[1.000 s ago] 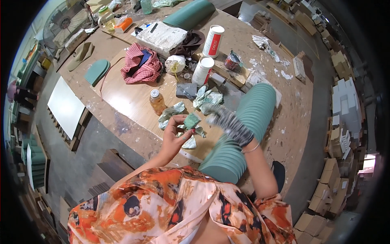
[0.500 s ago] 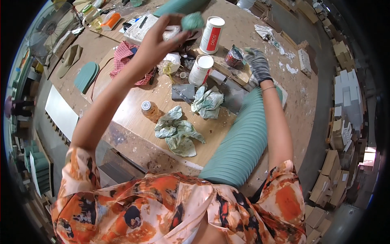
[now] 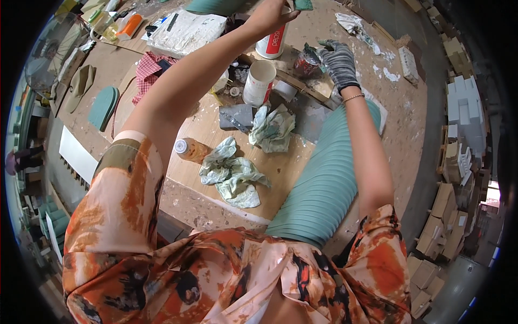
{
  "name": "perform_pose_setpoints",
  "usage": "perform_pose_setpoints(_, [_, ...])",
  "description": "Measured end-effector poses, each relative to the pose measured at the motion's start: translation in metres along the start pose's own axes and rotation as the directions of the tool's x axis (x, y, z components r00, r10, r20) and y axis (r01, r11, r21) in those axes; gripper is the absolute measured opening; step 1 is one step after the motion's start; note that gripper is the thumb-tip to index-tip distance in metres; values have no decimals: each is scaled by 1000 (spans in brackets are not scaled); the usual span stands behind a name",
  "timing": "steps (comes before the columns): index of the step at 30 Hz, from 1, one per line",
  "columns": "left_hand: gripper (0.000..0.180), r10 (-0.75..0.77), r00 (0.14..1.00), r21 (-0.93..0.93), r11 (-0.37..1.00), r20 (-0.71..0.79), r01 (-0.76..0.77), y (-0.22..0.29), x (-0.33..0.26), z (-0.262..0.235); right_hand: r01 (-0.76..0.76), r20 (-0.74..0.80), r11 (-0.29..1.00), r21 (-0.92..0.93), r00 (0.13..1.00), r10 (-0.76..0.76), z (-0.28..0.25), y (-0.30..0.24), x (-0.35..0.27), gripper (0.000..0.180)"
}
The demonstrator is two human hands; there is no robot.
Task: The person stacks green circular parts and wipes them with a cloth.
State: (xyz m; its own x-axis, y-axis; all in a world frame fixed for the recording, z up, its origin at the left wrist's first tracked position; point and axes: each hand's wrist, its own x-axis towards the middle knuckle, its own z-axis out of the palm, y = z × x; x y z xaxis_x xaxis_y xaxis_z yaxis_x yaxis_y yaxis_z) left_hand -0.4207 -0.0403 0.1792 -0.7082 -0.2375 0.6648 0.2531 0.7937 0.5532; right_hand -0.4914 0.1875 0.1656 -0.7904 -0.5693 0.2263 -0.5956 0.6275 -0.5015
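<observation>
Over the far side of the bench (image 3: 226, 178), the left hand (image 3: 272, 16) is stretched out bare, its fingers pinched shut on a small green pad (image 3: 303, 4) right at the top edge of the view, just above a white and red can (image 3: 274, 39). Further right, the gloved right hand (image 3: 339, 60) rests with fingers curled beside a small paint tin (image 3: 306, 63); whether it grips the tin or only touches it is hard to tell from here. Its forearm crosses a long green ribbed panel (image 3: 324, 189) that runs down toward the person's body. Between the arms stand a white cup (image 3: 259, 82), a grey scraper (image 3: 236, 116) and two crumpled green-stained rags (image 3: 232, 173). An orange bottle (image 3: 191, 149) lies beside the rags, under the left arm.
</observation>
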Motion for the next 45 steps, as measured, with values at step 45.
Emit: perform_pose_setpoints(45, [36, -65, 996, -103, 993, -54, 59, 4, -54, -62, 138, 38, 976, 171, 989, -146, 90, -30, 81, 27])
